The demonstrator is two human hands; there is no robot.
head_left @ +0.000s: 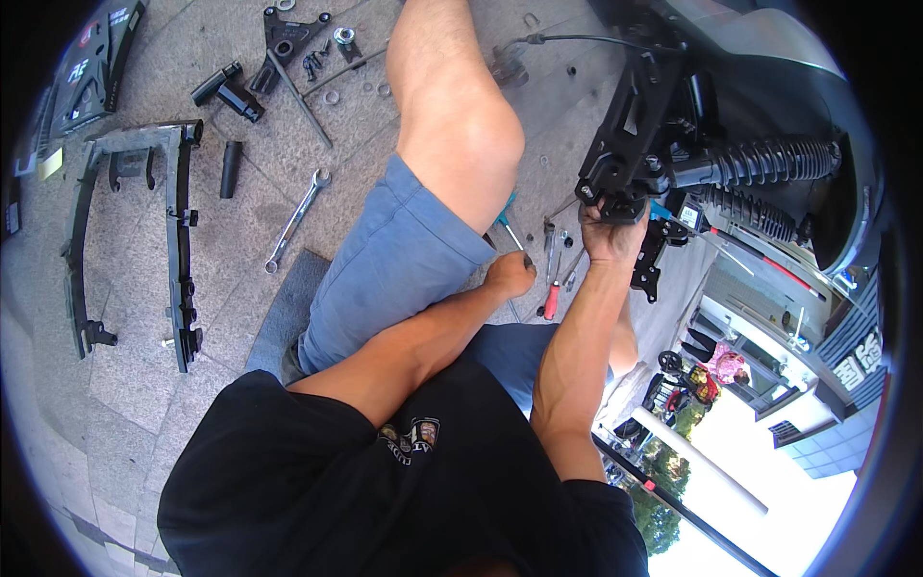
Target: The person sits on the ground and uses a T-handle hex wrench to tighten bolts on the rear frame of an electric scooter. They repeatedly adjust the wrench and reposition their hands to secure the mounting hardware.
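My right hand (615,236) reaches up to the lower end of a black metal bracket (630,144) under the vehicle and grips it, its fingertips partly hidden behind the part. Beside that hand a coil-spring shock absorber (769,165) runs off to the right. My left hand (510,275) is curled closed between my thighs, low over the ground; whatever it may hold is hidden. A screwdriver with a teal handle (507,209) lies just beyond it. To its right are a red-handled screwdriver (551,302) and several small tools.
On the paving at left lie a black frame (178,231), a combination wrench (296,221), a black tube (231,169) and a black bracket plate (286,46) with loose bolts and washers. A black box (101,62) sits at the far left. A person in pink (726,365) is in the background.
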